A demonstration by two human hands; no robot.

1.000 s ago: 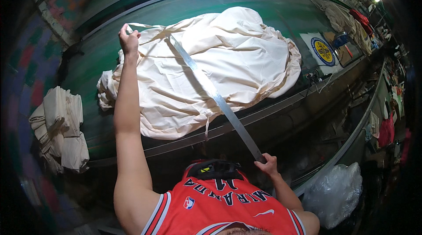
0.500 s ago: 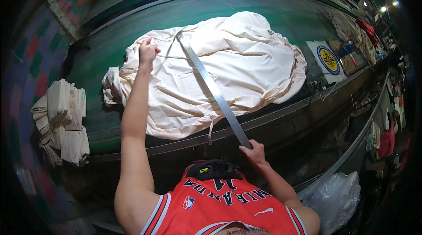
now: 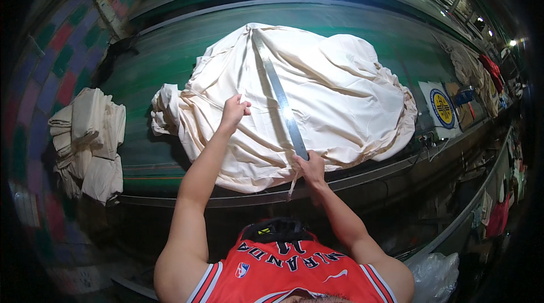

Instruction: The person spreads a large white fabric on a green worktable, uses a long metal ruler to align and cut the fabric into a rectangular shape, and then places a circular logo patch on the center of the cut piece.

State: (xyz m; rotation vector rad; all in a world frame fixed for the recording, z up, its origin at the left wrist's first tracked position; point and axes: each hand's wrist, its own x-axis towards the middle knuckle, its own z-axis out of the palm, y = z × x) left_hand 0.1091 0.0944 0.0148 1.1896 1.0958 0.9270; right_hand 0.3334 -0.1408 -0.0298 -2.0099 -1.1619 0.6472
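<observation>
Okay, so your right grip (image 3: pixel 310 168) is clenched round the near end of the metal strip (image 3: pixel 280 96), which slants across the big cream cloth (image 3: pixel 340 99) on the green desk (image 3: pixel 147 155), far tip up by the peaked fold. Your left grip (image 3: pixel 235 112) has its fingers curled over the cloth, but I can't tell if they're pinching any. I'd guide the strip low and smooth, and tame nearby folds with your left so the metal edge doesn't snag. Count-wise: one strip, one cloth heap (can't tell how many pieces), one folded stack (image 3: pixel 90 133) on your left, one emblem sheet (image 3: pixel 426 96) on your right, one plastic bag (image 3: pixel 435 277) lower right.
</observation>
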